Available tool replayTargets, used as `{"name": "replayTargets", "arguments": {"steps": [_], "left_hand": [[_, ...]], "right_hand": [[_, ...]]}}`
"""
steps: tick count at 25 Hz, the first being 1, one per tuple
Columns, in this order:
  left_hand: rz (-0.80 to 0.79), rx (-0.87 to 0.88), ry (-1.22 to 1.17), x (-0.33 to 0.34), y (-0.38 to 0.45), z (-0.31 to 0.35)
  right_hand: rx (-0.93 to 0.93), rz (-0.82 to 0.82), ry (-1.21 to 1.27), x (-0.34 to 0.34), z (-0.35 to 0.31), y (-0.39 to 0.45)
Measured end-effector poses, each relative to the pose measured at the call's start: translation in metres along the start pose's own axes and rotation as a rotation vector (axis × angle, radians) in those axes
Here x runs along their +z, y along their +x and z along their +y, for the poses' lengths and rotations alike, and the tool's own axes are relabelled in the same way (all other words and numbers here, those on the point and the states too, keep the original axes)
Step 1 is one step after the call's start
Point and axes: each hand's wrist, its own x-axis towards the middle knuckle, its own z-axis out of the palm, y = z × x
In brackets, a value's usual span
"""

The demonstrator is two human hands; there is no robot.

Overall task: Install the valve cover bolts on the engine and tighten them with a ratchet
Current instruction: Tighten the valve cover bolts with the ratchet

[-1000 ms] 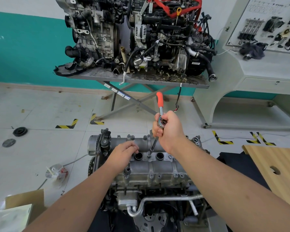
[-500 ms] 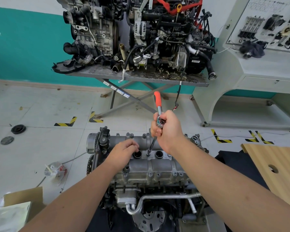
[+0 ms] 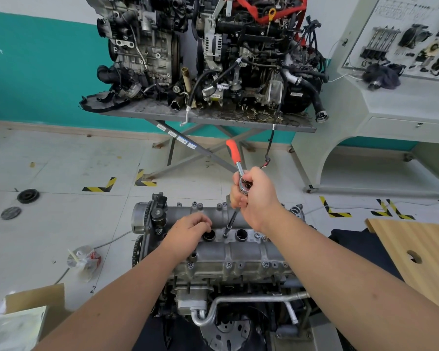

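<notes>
Tightening a valve cover bolt [image 3: 225, 234] in the middle of the valve cover [image 3: 238, 252], between two round wells: right hand [image 3: 255, 196] gripping the ratchet [image 3: 240, 173] at its head, red handle pointing up and away, extension reaching down to what is probably the bolt head. Left hand [image 3: 190, 230] resting on the cover beside the left well, fingers curled, seemingly holding nothing. Next, calling for swinging the handle while keeping the extension seated; engine [image 3: 226, 274] sitting low above a white tiled floor [image 3: 48, 160], other engines crowding a grey table [image 3: 213, 115] before a teal wall.
</notes>
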Motion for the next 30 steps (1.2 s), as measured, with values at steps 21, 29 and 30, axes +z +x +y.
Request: {"name": "replayTargets", "arguments": {"steps": [21,29,30], "left_hand": [[-0.229,0.224,0.931,0.039,0.044,0.026],[-0.209,0.330,0.849,0.037,0.048,0.014],[-0.195,0.325,0.830,0.037,0.048,0.015]], "right_hand": [[-0.015,-0.021,-0.119,0.004,0.003,-0.005],[-0.049,-0.028,-0.135,-0.002,0.005,-0.005],[-0.055,-0.017,-0.123,-0.003,0.006,-0.005]]}}
